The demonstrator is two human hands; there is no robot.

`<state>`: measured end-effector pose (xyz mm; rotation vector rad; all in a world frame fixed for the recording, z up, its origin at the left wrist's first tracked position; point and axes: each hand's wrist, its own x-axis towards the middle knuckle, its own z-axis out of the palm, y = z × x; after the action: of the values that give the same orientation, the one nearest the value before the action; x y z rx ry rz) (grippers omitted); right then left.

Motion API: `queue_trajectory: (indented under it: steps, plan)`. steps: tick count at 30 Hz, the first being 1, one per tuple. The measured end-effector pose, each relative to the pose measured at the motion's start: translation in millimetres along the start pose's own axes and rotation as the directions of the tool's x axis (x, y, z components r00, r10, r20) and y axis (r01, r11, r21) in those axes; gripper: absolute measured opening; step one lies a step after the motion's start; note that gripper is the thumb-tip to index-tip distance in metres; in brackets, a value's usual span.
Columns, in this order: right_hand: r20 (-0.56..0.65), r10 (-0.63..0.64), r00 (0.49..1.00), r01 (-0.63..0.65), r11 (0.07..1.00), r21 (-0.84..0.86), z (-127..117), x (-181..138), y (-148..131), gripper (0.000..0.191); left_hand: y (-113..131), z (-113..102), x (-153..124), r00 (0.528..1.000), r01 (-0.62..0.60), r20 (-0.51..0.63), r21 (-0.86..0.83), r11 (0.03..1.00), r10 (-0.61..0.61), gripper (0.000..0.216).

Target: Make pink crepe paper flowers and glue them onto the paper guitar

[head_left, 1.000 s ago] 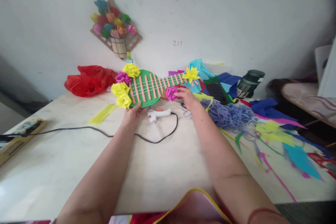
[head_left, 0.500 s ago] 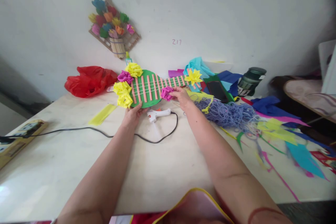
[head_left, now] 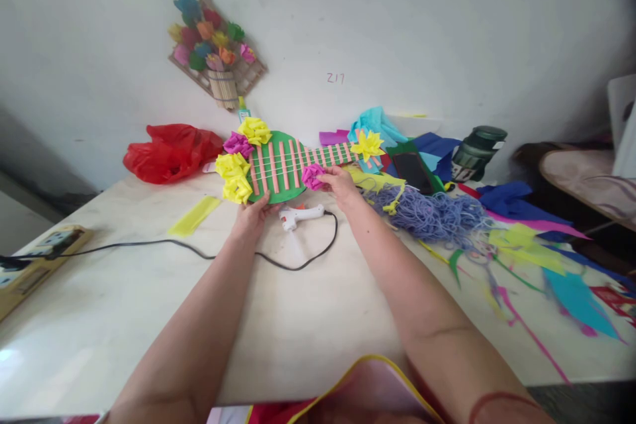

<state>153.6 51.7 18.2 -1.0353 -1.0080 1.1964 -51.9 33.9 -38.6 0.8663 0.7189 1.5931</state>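
A green paper guitar (head_left: 281,169) with pink strips stands tilted at the table's far edge, with yellow and magenta paper flowers (head_left: 233,172) on its body and a yellow one (head_left: 368,144) on the neck. My left hand (head_left: 253,212) grips the body's lower rim. My right hand (head_left: 340,184) pinches a magenta paper flower (head_left: 313,175) against the body's right side near the neck.
A white glue gun (head_left: 303,215) with a black cord (head_left: 199,253) lies just below the guitar. A red plastic bag (head_left: 169,151) sits at left, purple yarn (head_left: 432,212) and coloured paper scraps at right, a dark jar (head_left: 472,154) behind. A power strip (head_left: 30,265) rests at far left.
My right hand has carried the magenta flower a little left, from near the neck base onto the guitar body's right edge. The left hand has kept its hold.
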Motion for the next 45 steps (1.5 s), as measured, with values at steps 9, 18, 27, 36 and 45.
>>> queue_trajectory:
  steps: [9,18,27,36,45]
  plan:
    - [-0.004,-0.034,0.999,0.033,0.999,-0.003,-8.1,2.2,-5.9,0.023,-0.6,-1.7,0.9,1.0,-0.001,0.007,0.005,1.0,0.001,0.048]
    - [-0.015,-0.026,1.0,0.026,1.0,-0.006,-8.6,3.0,-5.0,0.023,-0.1,-0.4,-0.1,1.0,-0.004,-0.001,0.019,1.0,0.004,0.048]
    - [-0.033,0.015,0.999,-0.012,0.995,0.1,4.2,-2.8,0.6,0.017,0.2,-0.6,-0.5,1.0,0.003,0.004,0.02,1.0,-0.003,0.051]
    - [-0.028,0.051,0.998,-0.047,0.989,0.137,4.7,6.8,14.6,0.02,0.8,-0.7,-0.9,1.0,-0.003,0.004,0.006,1.0,0.003,0.052]
    - [-0.024,0.055,0.998,-0.048,0.976,0.212,6.8,4.5,16.8,0.017,-0.4,-1.6,0.1,1.0,-0.004,-0.002,0.013,1.0,0.004,0.047]
